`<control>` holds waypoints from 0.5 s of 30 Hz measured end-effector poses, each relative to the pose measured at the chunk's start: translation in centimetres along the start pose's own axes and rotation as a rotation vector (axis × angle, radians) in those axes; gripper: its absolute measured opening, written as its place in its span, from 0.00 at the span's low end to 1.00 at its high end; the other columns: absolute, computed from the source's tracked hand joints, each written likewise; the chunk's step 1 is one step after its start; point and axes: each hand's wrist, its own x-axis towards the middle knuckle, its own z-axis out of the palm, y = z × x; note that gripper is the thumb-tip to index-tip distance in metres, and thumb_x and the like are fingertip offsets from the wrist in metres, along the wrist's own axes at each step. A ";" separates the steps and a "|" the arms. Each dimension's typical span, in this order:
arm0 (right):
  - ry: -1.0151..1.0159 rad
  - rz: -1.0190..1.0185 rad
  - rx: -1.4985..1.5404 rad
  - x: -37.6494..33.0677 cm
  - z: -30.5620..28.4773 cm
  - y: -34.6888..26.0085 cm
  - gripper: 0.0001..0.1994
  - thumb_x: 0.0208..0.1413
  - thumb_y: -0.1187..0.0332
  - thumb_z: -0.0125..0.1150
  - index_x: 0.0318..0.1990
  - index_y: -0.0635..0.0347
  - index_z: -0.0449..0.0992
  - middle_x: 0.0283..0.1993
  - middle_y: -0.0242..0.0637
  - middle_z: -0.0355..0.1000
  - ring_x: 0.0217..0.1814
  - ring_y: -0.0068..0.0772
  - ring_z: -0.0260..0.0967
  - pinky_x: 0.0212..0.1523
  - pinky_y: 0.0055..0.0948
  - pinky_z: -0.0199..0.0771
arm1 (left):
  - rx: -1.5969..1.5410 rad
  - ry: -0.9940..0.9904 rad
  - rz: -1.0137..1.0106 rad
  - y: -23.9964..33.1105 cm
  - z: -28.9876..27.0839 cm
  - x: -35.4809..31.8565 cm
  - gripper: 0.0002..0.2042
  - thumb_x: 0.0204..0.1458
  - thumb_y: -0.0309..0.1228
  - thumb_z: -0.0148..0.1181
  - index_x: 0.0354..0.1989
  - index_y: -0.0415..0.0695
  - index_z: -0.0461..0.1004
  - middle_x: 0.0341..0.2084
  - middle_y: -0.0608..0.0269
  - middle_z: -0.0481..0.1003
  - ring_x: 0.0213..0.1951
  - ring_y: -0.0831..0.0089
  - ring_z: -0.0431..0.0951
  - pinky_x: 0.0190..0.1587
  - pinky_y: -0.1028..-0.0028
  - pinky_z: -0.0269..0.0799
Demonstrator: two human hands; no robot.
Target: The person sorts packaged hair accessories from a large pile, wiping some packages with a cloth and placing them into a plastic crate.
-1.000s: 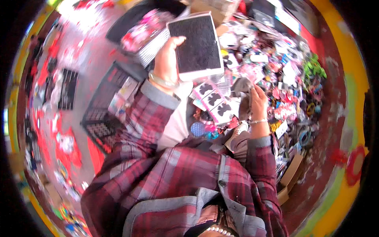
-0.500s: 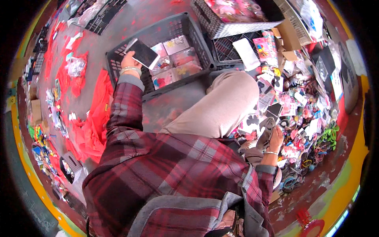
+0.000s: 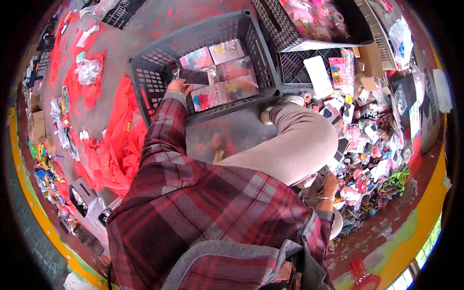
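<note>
My left hand (image 3: 179, 87) is closed on the edge of a flat black card (image 3: 195, 76), lowered into a dark grey plastic crate (image 3: 193, 37). Beneath and beside the card, several clear packs (image 3: 235, 68) with pink, yellow and red items lie in rows on the crate's floor. Low on the right, beside my bent knee, my right hand (image 3: 330, 185) is closed on a bunched dark grey-brown cloth (image 3: 315, 184). A heap of small packaged trinkets (image 3: 369, 150) spreads just beyond that hand.
A woven-pattern box (image 3: 309, 43) of pink items stands at the far right, over a black crate (image 3: 290, 67). A white sheet (image 3: 318, 77) leans near it. Red plastic sheeting (image 3: 118, 150) covers floor on the left. My bent leg (image 3: 285, 150) lies between crate and heap.
My left hand has moved down and slightly right, lowering the black card from above the crate's rim into it. My right hand has shifted down a little, still gripping the cloth. The view has shifted.
</note>
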 end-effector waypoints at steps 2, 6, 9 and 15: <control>-0.003 -0.067 -0.007 0.2 1.5 2.1 0.17 0.55 0.60 0.43 0.39 0.64 0.73 0.39 0.50 0.71 0.41 0.51 0.68 0.41 0.39 0.68 | -0.102 -0.199 -0.048 0.1 0.9 1.4 0.08 0.47 0.21 0.50 0.34 0.31 0.64 0.34 0.48 0.68 0.42 0.57 0.68 0.44 0.61 0.72; -0.008 -0.023 0.015 1.0 2.3 1.8 0.15 0.53 0.63 0.49 0.40 0.65 0.74 0.36 0.50 0.73 0.38 0.44 0.71 0.40 0.34 0.69 | -0.150 -0.206 -0.032 -1.5 4.1 3.4 0.06 0.48 0.19 0.47 0.35 0.32 0.63 0.29 0.53 0.67 0.40 0.59 0.69 0.46 0.58 0.72; -0.037 0.077 0.134 0.7 3.2 1.1 0.15 0.51 0.65 0.52 0.41 0.67 0.74 0.35 0.49 0.74 0.37 0.41 0.73 0.40 0.32 0.70 | -0.169 -0.414 0.002 -3.4 6.8 5.8 0.05 0.48 0.19 0.49 0.34 0.34 0.64 0.32 0.50 0.69 0.38 0.56 0.71 0.46 0.56 0.71; -0.142 0.061 0.119 0.4 2.4 0.8 0.16 0.51 0.65 0.51 0.42 0.69 0.72 0.39 0.51 0.73 0.43 0.42 0.71 0.43 0.32 0.68 | -0.263 -0.112 0.001 -7.5 11.8 9.5 0.04 0.50 0.22 0.50 0.33 0.36 0.65 0.30 0.50 0.71 0.38 0.54 0.72 0.44 0.54 0.71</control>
